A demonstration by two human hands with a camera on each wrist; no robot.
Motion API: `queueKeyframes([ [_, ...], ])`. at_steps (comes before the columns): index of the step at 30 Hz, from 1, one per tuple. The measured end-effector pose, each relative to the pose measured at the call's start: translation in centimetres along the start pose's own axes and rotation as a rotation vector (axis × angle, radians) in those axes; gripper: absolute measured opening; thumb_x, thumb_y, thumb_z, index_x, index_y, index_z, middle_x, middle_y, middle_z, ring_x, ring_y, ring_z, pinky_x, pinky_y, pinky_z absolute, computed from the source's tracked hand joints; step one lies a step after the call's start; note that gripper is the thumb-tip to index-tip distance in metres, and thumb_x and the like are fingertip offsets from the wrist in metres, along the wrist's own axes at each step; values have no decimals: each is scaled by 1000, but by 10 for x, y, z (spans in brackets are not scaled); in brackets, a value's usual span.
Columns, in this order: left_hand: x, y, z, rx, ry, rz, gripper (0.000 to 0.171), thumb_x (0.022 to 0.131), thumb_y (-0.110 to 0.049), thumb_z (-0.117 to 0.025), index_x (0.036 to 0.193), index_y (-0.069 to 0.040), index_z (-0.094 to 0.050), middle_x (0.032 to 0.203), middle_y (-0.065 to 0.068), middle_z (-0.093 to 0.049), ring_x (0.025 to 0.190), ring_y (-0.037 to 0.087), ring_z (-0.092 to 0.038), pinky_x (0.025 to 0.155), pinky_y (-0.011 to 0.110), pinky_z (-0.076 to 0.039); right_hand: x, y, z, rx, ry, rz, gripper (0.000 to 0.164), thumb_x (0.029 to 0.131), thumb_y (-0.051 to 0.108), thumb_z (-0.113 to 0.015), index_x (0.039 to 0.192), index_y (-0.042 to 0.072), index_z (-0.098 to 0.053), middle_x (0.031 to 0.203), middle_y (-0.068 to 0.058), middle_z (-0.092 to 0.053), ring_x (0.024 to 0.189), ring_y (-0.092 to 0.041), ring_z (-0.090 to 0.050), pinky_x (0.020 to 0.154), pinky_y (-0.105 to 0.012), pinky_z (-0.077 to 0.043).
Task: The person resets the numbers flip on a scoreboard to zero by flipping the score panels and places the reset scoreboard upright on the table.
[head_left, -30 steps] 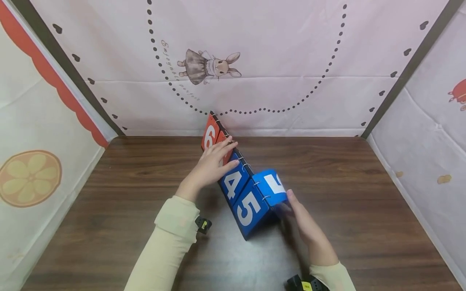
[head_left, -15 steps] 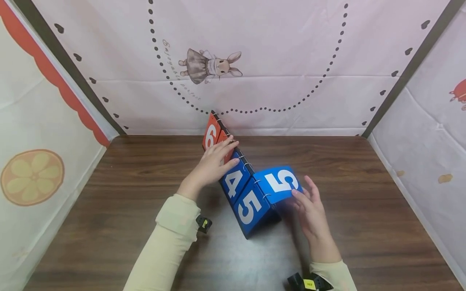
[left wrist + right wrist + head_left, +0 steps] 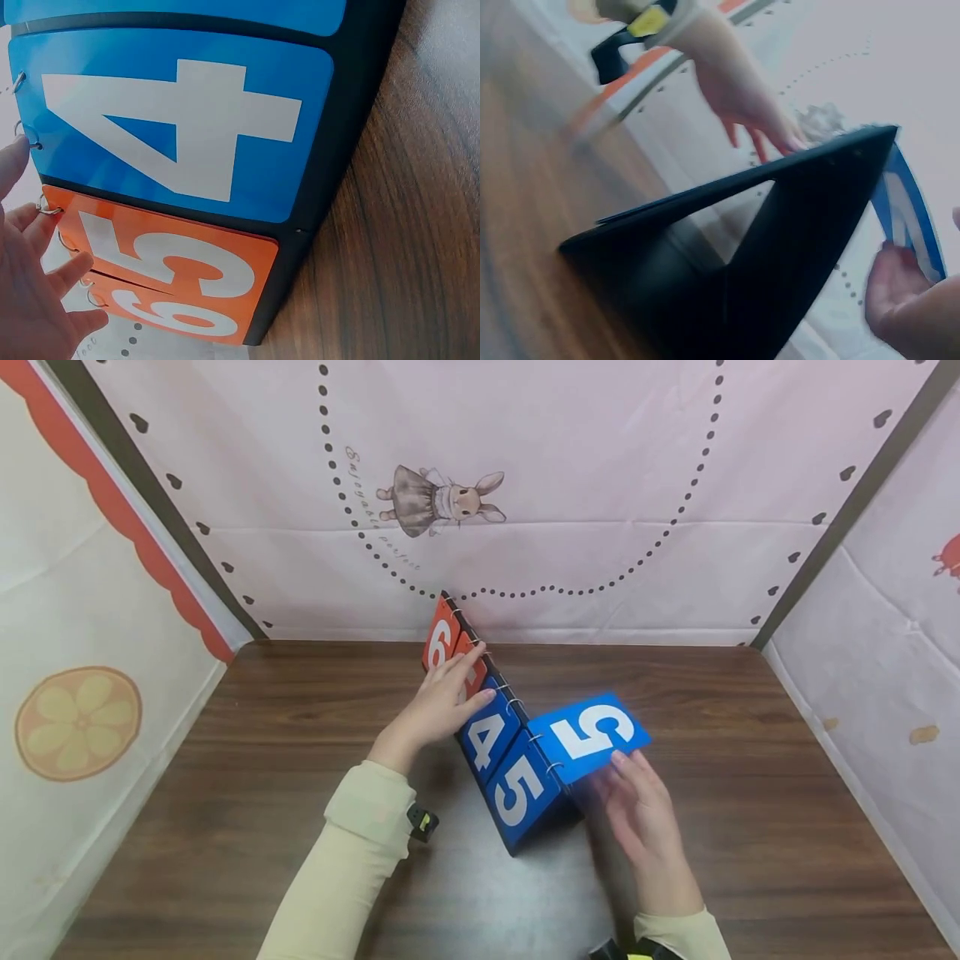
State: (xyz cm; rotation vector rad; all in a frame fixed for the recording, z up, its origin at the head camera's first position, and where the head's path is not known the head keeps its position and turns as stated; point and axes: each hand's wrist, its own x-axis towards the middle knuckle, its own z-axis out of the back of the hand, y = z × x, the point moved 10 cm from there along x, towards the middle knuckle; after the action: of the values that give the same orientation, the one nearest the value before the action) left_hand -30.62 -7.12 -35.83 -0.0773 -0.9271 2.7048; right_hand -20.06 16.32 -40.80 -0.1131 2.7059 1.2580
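A tabletop flip scoreboard with a black tent-shaped stand (image 3: 727, 247) stands at a slant on the table. Its left face bears orange-red cards (image 3: 172, 259) at the far end and blue cards (image 3: 512, 781) reading 4 and 5 at the near end. My left hand (image 3: 431, 706) rests over the top edge by the orange-red cards, fingers extended near the metal rings. On the right, my right hand (image 3: 645, 814) pinches the outer edge of a blue number card (image 3: 591, 735), also marked 5, which is swung over the top on its rings.
Dark wood-grain tabletop (image 3: 750, 777) surrounds the scoreboard. A printed pale cloth wall (image 3: 570, 468) rises behind it, close to the scoreboard's far end. More cloth walls stand at left (image 3: 82, 577) and right (image 3: 885, 635).
The blue card my right hand holds has swung outward to the right, from curled to flat, showing its whole 5. My left hand stays in place on the scoreboard.
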Motion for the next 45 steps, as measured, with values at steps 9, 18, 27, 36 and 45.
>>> queueKeyframes([
  [9, -4, -1, -2, -144, -18, -46, 76, 89, -51, -49, 148, -35, -4, 154, -1, -12, 141, 22, -5, 100, 59, -27, -21, -16, -18, -615, 22, 22, 52, 96, 33, -47, 134, -3, -42, 138, -14, -42, 131, -28, -28, 109, -54, -12],
  [18, -18, -5, 16, -290, -45, -133, 63, 96, -28, -49, 149, -21, -15, 154, -4, -9, 139, 22, -12, 96, 56, -36, -27, -6, -15, -701, -106, 92, 49, 91, 36, -58, 128, 4, -53, 130, -12, -52, 122, -24, -45, 101, -45, -35],
  [27, -21, -7, 7, -197, -34, -178, 55, 95, -13, -49, 145, -22, -29, 153, -6, -15, 140, 19, -9, 100, 53, -32, -28, 3, -10, -742, -216, 116, 41, 93, 36, -55, 115, 1, -58, 112, -12, -59, 106, -18, -50, 96, -40, -41],
  [36, -5, -32, -9, 276, -49, -244, 67, 87, -9, -56, 145, -29, -29, 154, -7, -13, 141, 19, 4, 108, 56, -9, -21, 10, -3, -703, -246, 122, 35, 96, 33, -49, 112, 3, -54, 105, -8, -61, 100, -21, -51, 98, -41, -36],
  [45, -6, -35, -7, 362, -60, -249, 61, 88, -14, -57, 142, -31, -35, 149, -6, -28, 140, 18, -9, 108, 54, -14, -17, 14, -4, -711, -235, 126, 35, 96, 30, -48, 113, 1, -55, 105, -8, -61, 100, -21, -51, 99, -40, -36],
])
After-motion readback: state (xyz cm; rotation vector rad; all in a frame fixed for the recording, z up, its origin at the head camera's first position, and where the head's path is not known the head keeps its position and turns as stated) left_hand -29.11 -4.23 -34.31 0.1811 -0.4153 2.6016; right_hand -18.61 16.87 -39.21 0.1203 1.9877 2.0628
